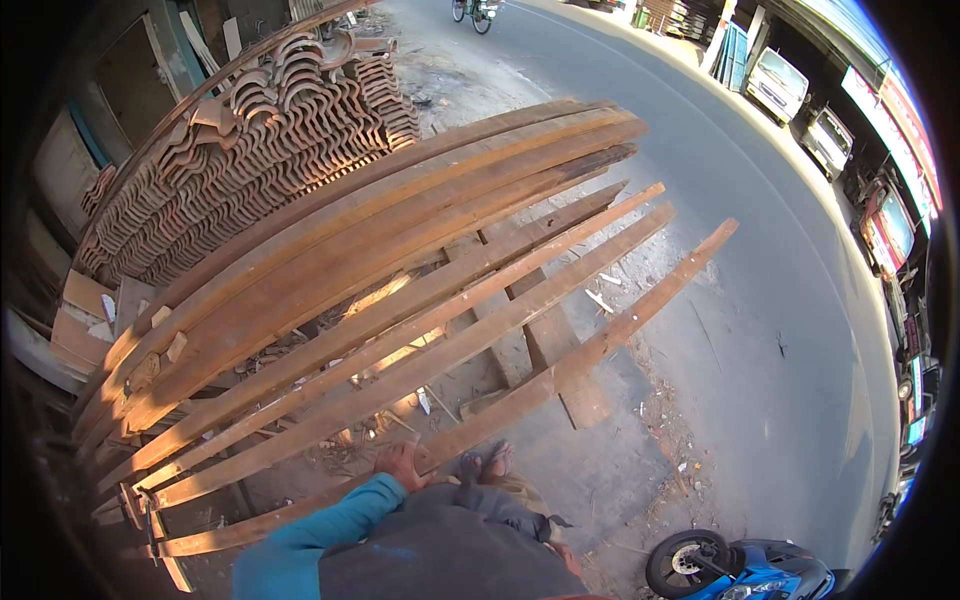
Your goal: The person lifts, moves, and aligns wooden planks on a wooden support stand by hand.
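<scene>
My left hand (401,466), below a teal sleeve, is closed over the nearest long wooden beam (640,318). This beam runs from the lower left toward the road, just in front of my body. A small part of my right hand (568,556) shows low beside my right hip; its fingers are hidden. Beyond the held beam, several more long beams (400,410) lie roughly parallel, with thicker reddish-brown timbers (380,235) behind them. Short cross boards (560,350) lie underneath. My feet (497,460) are in sandals close to the held beam.
Curved clay roof tiles (250,165) are stacked behind the timbers. A blue motorcycle (765,570) stands at lower right. The paved road (780,340) curves past, with a bicycle (482,14) at the top and parked vehicles (778,85) across it. Wood scraps litter the ground.
</scene>
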Action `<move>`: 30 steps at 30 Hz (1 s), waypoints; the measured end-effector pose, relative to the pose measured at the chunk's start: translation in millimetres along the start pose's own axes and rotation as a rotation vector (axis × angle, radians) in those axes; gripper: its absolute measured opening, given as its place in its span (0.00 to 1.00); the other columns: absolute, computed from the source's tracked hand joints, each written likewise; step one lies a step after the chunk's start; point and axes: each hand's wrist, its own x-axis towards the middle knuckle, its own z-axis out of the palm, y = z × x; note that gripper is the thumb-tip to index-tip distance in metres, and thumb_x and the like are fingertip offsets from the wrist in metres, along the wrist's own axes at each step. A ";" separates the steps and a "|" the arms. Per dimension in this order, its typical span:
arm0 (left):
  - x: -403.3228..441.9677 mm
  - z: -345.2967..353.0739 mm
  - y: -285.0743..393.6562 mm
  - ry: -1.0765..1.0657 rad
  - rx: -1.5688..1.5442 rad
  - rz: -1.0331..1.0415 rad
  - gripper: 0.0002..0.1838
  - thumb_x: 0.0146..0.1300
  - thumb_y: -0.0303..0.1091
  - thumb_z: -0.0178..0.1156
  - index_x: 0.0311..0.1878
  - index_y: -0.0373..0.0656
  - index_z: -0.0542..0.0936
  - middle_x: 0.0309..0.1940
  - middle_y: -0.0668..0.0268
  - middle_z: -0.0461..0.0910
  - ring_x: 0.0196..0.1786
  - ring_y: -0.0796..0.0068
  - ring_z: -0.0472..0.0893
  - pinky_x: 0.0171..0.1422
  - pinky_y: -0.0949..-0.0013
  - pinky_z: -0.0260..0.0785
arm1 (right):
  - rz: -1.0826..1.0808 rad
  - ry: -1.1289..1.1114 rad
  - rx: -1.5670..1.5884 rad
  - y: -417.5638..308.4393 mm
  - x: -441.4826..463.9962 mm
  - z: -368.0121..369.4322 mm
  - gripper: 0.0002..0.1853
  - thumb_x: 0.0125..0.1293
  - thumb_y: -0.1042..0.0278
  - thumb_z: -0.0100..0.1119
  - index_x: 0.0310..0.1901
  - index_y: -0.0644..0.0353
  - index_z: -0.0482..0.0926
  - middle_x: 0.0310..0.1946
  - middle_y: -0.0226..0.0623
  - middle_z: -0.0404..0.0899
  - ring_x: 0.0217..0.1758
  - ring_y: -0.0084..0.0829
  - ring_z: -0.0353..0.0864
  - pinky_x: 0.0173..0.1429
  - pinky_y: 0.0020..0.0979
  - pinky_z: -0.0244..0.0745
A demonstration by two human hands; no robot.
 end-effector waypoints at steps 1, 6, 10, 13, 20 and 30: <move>0.2 -0.5 2.1 0.006 0.139 0.038 0.53 0.46 0.61 0.76 0.73 0.47 0.67 0.54 0.54 0.79 0.58 0.52 0.79 0.71 0.43 0.62 | -0.009 0.002 0.000 2.0 5.3 -5.4 0.32 0.67 0.54 0.58 0.73 0.45 0.70 0.65 0.44 0.72 0.67 0.49 0.73 0.67 0.46 0.71; 8.7 -1.4 13.5 0.026 0.128 0.076 0.58 0.46 0.66 0.75 0.77 0.49 0.63 0.51 0.58 0.80 0.58 0.51 0.78 0.72 0.40 0.58 | -0.036 0.019 -0.022 23.9 24.6 -28.6 0.32 0.67 0.54 0.59 0.73 0.46 0.71 0.65 0.44 0.72 0.67 0.49 0.74 0.67 0.46 0.71; 12.6 6.6 14.2 0.027 0.045 0.034 0.56 0.45 0.67 0.75 0.74 0.48 0.66 0.45 0.62 0.82 0.54 0.55 0.80 0.66 0.45 0.65 | -0.031 0.035 -0.028 59.7 34.2 -44.9 0.32 0.67 0.54 0.59 0.73 0.47 0.71 0.65 0.44 0.72 0.67 0.48 0.74 0.66 0.46 0.71; 11.9 -3.7 23.8 0.065 -0.022 0.049 0.53 0.43 0.66 0.77 0.69 0.45 0.71 0.43 0.61 0.83 0.50 0.56 0.82 0.58 0.52 0.72 | -0.026 0.014 -0.034 100.6 40.9 -49.9 0.32 0.67 0.53 0.60 0.72 0.47 0.71 0.65 0.44 0.72 0.67 0.48 0.74 0.66 0.46 0.71; 8.4 0.3 23.1 0.103 -0.027 0.013 0.45 0.47 0.63 0.76 0.66 0.50 0.75 0.44 0.61 0.82 0.50 0.55 0.82 0.56 0.50 0.74 | -0.137 -0.179 -0.313 21.1 78.3 -120.4 0.33 0.66 0.55 0.57 0.75 0.37 0.69 0.64 0.42 0.71 0.63 0.48 0.74 0.65 0.45 0.72; 7.1 4.0 19.8 0.114 -0.033 0.025 0.42 0.45 0.61 0.76 0.62 0.47 0.77 0.43 0.61 0.83 0.48 0.54 0.83 0.53 0.50 0.74 | -0.346 -0.162 -0.193 7.0 115.2 -143.1 0.33 0.66 0.55 0.57 0.74 0.40 0.70 0.63 0.41 0.73 0.64 0.48 0.74 0.65 0.46 0.72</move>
